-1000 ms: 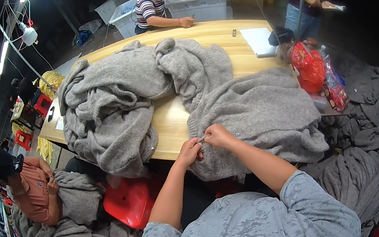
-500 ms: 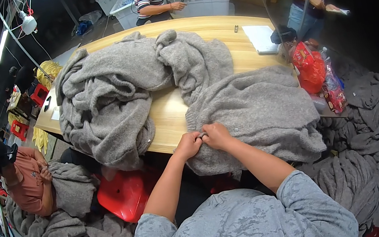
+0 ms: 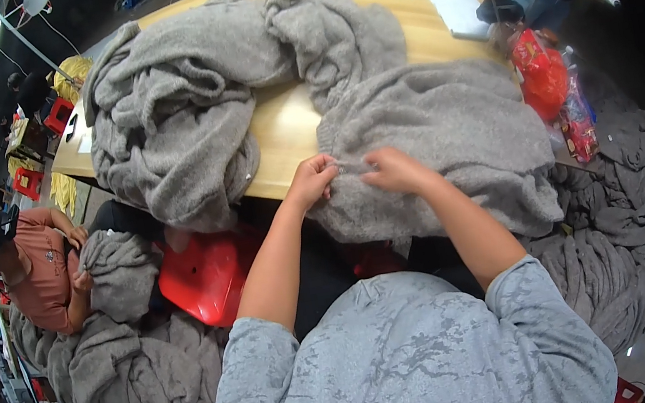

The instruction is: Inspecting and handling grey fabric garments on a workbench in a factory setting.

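A grey knit garment (image 3: 446, 131) lies bunched over the table's near right edge, its ribbed border toward the left. At that border my left hand (image 3: 313, 183) is closed, pinching the knit between thumb and fingers. A short way to the right, my right hand (image 3: 395, 170) grips the same garment with bent fingers. A small stretch of fabric runs between the two hands. More grey knitwear (image 3: 171, 99) is heaped on the left half of the wooden table (image 3: 278, 137), and another crumpled piece (image 3: 338, 34) joins it at the far middle.
White papers (image 3: 457, 11) and a red plastic bag (image 3: 540, 74) sit on the right side. A red stool (image 3: 208, 277) stands at my left, near a seated person (image 3: 39, 276) handling grey knitwear. Large grey piles (image 3: 635, 202) flank me. Two people stand beyond the table.
My hands, close together before, are now farther apart, with the right hand shifted rightward along the knit. The whole view has tilted down, so the table appears higher.
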### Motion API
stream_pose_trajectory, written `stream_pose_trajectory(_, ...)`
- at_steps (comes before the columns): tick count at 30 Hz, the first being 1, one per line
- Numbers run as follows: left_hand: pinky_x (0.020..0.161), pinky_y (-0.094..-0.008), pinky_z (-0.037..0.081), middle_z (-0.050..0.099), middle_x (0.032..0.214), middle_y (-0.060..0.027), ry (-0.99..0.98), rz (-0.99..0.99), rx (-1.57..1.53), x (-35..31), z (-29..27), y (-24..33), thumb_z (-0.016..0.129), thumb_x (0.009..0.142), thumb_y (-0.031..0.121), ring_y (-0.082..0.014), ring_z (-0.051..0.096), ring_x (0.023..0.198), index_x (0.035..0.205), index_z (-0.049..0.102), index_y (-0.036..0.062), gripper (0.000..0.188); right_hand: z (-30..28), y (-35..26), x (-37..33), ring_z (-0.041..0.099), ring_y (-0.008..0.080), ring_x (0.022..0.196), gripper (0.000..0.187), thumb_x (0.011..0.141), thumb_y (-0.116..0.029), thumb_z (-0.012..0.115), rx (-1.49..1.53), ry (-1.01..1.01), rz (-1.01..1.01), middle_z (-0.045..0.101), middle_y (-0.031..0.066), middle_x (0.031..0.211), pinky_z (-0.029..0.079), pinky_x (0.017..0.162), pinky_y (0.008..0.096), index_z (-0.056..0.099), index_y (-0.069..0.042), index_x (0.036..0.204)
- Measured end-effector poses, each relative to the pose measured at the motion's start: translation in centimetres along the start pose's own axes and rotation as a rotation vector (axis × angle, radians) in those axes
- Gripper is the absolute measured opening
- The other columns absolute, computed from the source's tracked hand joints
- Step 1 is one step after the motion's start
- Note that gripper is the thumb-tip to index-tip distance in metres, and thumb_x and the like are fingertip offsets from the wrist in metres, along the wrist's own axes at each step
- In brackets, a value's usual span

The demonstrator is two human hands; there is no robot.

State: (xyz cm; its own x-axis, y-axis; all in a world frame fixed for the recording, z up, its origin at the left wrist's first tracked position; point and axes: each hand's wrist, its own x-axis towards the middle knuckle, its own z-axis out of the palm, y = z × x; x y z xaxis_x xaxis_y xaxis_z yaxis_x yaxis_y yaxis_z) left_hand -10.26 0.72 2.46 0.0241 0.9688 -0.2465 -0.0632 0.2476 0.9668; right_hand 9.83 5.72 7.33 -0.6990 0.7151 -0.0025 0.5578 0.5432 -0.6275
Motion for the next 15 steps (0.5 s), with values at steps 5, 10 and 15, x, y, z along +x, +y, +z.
stream_pose_trajectory(5,0.039,-0.0195,0.038,0.05,0.064,0.0023,-0.038,0.029,0.013,-0.5,0.3,0.8,0.054,0.082,0.006,-0.0041,0.042,0.043,0.089,0.054,0.0035,0.008,-4.6,1.3,-6.4,0.053,0.0296,0.059,0.028,0.071,-0.025,0.064,-0.113,0.045,0.255,0.053,0.0171,0.061,0.041,0.057,0.0406,0.055,0.001,0.068)
stream_pose_trajectory(10,0.069,-0.0311,0.048,0.057,0.098,-0.0098,-0.06,0.459,0.791,0.0,3.0,5.1,0.056,0.07,0.003,-0.023,0.056,0.087,0.102,0.057,0.0044,0.032,-5.1,2.0,-7.2,0.04,0.0192,0.051,0.031,0.072,-0.022,0.065,0.191,0.096,0.276,0.043,0.0107,0.053,0.035,0.051,0.0354,0.048,0.002,0.064)
stream_pose_trajectory(15,0.065,-0.0311,0.046,0.054,0.103,-0.0117,-0.265,0.554,0.904,1.2,6.2,6.4,0.06,0.072,0.007,-0.0217,0.056,0.073,0.101,0.058,0.0049,0.03,-4.9,2.2,-6.8,0.037,0.0161,0.051,0.031,0.073,-0.02,0.065,0.241,0.107,0.242,0.041,0.0089,0.053,0.034,0.05,0.0337,0.047,0.003,0.064)
